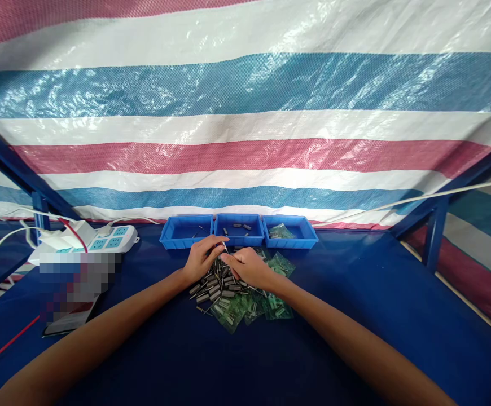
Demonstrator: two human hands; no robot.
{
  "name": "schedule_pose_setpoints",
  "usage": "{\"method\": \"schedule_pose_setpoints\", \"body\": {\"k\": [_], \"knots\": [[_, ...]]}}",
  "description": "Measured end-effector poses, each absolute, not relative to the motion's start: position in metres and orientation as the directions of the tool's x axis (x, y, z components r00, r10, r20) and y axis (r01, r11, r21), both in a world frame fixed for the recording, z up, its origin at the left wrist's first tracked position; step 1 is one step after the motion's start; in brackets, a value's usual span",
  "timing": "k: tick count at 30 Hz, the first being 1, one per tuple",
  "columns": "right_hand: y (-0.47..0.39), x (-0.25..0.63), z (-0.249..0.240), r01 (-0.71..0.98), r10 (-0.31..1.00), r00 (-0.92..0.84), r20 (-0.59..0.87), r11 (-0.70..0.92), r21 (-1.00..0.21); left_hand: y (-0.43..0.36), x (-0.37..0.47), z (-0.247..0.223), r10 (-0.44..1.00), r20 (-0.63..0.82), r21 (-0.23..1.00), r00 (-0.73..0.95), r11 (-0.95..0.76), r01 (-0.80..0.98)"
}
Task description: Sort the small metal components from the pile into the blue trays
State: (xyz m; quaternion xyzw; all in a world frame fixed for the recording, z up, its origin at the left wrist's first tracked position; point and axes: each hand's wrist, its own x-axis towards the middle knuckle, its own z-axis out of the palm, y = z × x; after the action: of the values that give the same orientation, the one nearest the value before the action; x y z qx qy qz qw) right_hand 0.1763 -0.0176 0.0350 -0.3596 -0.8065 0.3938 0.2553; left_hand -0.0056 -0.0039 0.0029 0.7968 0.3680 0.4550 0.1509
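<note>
One slim, shiny piece is pinched between the left hand, fingers half-curled, and the right hand, more tightly closed, over heaped dark oblong blocks and crinkled green packets; beyond stand three blue rectangular trays, then glossy striped sheeting.

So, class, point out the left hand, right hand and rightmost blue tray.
Left hand (pixel 197 261): head view, back of hand.
Right hand (pixel 250 267): head view, back of hand.
Rightmost blue tray (pixel 291 244): head view, front wall.
</note>
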Motion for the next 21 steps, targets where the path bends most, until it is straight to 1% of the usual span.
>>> {"method": "schedule_pose_setpoints", "body": {"k": [3, 7, 12, 16, 21], "knots": [[-0.019, 0.176, 0.035, 0.372, 0.767, -0.629, 0.127, 0.44, -0.817, -0.003, -0.006, 0.001, 0.711, 0.632, 0.576, 0.309, -0.697, 0.426], [-0.021, 0.176, 0.04, 0.359, 0.75, -0.65, 0.121, 0.444, -0.821, -0.003, -0.006, 0.001, 0.65, 0.681, 0.527, 0.337, -0.755, 0.39], [-0.023, 0.176, 0.046, 0.339, 0.741, -0.66, 0.121, 0.438, -0.833, -0.002, -0.005, 0.002, 0.648, 0.679, 0.524, 0.345, -0.757, 0.391], [-0.024, 0.177, 0.049, 0.317, 0.75, -0.654, 0.104, 0.396, -0.862, -0.002, -0.006, 0.001, 0.647, 0.681, 0.517, 0.342, -0.756, 0.402], [-0.025, 0.179, 0.05, 0.262, 0.761, -0.645, 0.062, 0.297, -0.918, -0.002, -0.006, 0.0, 0.664, 0.676, 0.52, 0.318, -0.737, 0.432]]}}
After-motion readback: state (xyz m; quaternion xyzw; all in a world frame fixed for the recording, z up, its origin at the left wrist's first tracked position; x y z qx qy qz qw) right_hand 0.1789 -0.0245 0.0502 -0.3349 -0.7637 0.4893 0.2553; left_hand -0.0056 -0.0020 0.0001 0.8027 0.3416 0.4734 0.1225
